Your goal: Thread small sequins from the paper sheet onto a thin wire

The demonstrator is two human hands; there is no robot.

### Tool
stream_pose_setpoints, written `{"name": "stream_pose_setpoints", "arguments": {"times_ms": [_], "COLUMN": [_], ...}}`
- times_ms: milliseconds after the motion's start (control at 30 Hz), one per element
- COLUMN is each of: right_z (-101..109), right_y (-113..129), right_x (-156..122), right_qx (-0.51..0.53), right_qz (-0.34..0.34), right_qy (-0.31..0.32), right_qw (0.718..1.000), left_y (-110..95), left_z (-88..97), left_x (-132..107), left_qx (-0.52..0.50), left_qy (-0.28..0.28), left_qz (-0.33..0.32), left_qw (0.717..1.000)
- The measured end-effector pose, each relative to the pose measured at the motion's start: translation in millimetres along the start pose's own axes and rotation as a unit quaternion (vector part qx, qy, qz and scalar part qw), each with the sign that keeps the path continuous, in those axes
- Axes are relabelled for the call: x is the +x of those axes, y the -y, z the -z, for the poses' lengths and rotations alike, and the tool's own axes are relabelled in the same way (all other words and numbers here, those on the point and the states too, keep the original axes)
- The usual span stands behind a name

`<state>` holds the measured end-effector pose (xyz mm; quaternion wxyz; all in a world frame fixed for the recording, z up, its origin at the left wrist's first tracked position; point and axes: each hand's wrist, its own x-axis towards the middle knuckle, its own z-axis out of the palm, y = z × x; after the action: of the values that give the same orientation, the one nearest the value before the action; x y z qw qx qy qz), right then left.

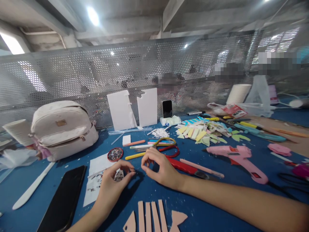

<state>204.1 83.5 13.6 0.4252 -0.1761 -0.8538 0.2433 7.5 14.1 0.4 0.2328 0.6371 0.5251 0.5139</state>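
Note:
My left hand [113,182] hovers over the blue table [205,206] with thumb and fingers pinched together at the tips; what they hold is too small to make out. My right hand [160,167] sits just right of it, fingers curled and thumb meeting forefinger in a pinch. The two hands' fingertips nearly meet. Under my left hand lies a white sheet [96,177] strewn with glitter bits, beside a round dish of glitter [115,154]. Pink foam strips [151,217] lie at the near edge.
A black phone [64,199] and white knife-shaped piece [32,187] lie left; a white backpack [61,129] stands behind. Scissors [166,146], pens, a red cutter [190,169], a pink glue gun [238,159] and coloured foam scraps [200,130] fill the right. White boards [134,108] lean on the mesh screen.

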Motion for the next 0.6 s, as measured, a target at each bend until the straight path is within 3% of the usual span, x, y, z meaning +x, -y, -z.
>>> {"name": "stream_pose_setpoints", "arguments": {"times_ms": [600], "right_z": [0.3], "right_y": [-0.2], "right_x": [-1.0], "right_qx": [0.000], "right_qz": [0.004], "right_qy": [0.003], "right_qw": [1.000], "left_y": [3.0], "left_z": [0.4], "left_x": [1.1], "left_qx": [-0.012], "left_qy": [-0.001], "left_qz": [-0.003], "left_qw": [1.000]}}
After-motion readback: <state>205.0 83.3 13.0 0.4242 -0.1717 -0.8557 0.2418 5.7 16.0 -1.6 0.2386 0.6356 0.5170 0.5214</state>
